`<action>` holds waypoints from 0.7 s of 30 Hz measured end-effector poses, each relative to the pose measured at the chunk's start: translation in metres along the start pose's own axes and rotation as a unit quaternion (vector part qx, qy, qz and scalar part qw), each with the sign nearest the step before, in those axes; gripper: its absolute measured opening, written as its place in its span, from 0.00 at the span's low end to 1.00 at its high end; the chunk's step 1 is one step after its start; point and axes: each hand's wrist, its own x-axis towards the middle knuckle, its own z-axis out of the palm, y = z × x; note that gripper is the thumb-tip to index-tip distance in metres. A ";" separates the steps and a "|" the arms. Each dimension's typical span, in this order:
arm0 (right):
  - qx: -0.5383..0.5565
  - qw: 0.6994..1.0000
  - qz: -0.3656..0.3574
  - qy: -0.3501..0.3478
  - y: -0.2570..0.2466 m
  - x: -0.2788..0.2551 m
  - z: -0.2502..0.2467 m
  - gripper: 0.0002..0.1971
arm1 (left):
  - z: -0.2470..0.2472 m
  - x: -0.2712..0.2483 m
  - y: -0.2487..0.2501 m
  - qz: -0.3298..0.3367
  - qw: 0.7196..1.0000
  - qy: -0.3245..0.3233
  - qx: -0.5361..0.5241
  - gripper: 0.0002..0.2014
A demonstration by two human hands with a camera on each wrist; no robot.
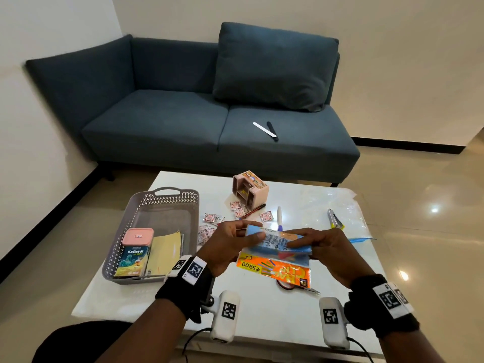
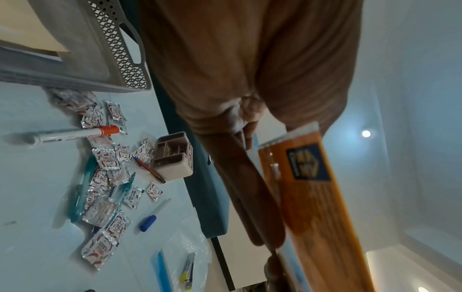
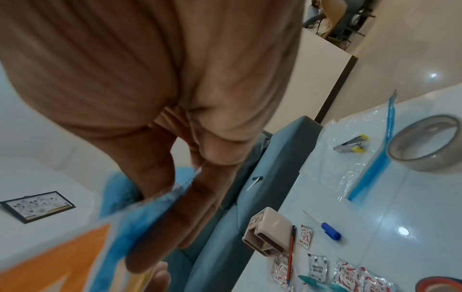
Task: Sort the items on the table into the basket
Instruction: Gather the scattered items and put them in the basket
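Note:
Both hands hold one flat orange-and-blue packet (image 1: 275, 268) above the middle of the white table (image 1: 262, 315). My left hand (image 1: 251, 231) pinches its folded blue top edge at the left, and my right hand (image 1: 301, 243) grips the same edge at the right. The left wrist view shows the packet's orange face (image 2: 312, 197) against my left fingers (image 2: 250, 177). In the right wrist view, its blue edge (image 3: 120, 197) lies under my right fingers (image 3: 175, 207). The grey perforated basket (image 1: 167, 195) stands at the left, holding a pink-lidded tub (image 1: 137, 237), a medicine box (image 1: 132, 260) and a yellow pad (image 1: 165, 252).
Several foil sachets (image 1: 212, 218), a pink organizer box (image 1: 250, 188), a pencil (image 1: 252, 210), a blue-capped marker (image 1: 279, 218) and a stapler (image 1: 335, 218) on a clear zip bag lie behind the hands. Red-handled scissors (image 1: 288, 286) sit under the packet. A tape roll (image 3: 425, 142) lies at the right.

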 end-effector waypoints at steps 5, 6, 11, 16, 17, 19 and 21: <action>0.199 0.979 0.039 -0.008 -0.005 -0.003 0.002 0.31 | -0.002 0.002 -0.004 0.031 0.999 0.010 -0.024 0.22; 0.195 0.979 0.049 -0.014 -0.006 -0.004 0.002 0.37 | -0.002 0.003 -0.004 0.036 0.999 0.013 -0.023 0.22; 0.056 0.997 0.031 0.033 -0.005 -0.003 0.009 0.19 | -0.001 0.006 -0.004 0.075 0.997 0.033 -0.004 0.20; 0.069 0.995 -0.017 0.075 0.003 -0.001 0.014 0.15 | 0.002 0.004 -0.005 0.075 0.995 0.044 0.039 0.31; 0.078 0.993 -0.032 0.084 0.003 -0.001 0.014 0.15 | 0.002 0.003 -0.005 0.070 0.996 0.047 0.040 0.32; 0.097 0.989 -0.059 0.099 0.003 -0.001 0.015 0.15 | 0.005 0.001 -0.005 0.050 0.998 0.044 0.024 0.32; 0.098 0.986 -0.077 0.107 0.003 0.000 0.014 0.16 | 0.007 -0.001 -0.004 0.035 0.999 0.030 -0.003 0.36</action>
